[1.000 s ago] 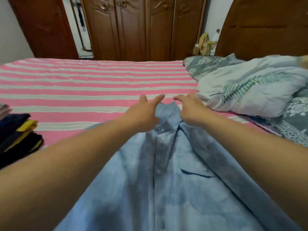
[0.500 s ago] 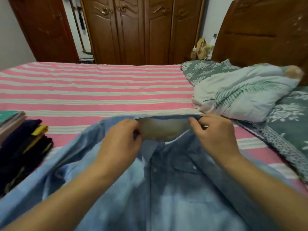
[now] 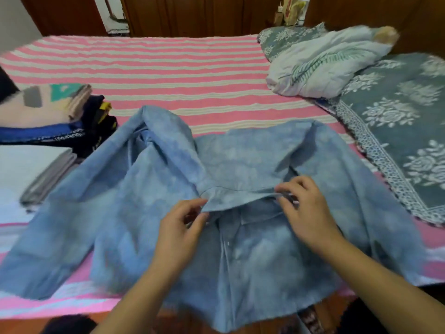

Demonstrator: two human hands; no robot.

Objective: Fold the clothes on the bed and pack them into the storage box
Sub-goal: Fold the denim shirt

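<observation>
A light blue button shirt (image 3: pixel 243 162) lies spread over the near edge of the pink striped bed (image 3: pixel 168 75), its upper part folded toward me and its sleeves out to both sides. My left hand (image 3: pixel 179 227) pinches the left end of the collar. My right hand (image 3: pixel 303 210) pinches the right end of the collar. Stacks of folded clothes (image 3: pixel 50 116) sit at the left of the bed. No storage box is in view.
A white leaf-print quilt (image 3: pixel 322 66) and a grey floral blanket (image 3: pixel 395 121) lie bunched at the right. Wooden wardrobe doors (image 3: pixel 197 15) stand beyond the bed. A folded grey item (image 3: pixel 33 165) lies beside the stacks at the left.
My hands pulled the collar toward me, and the shirt's upper part now lies folded over. The sleeves have spread wide. The camera tilted down, so more folded clothes show at the left.
</observation>
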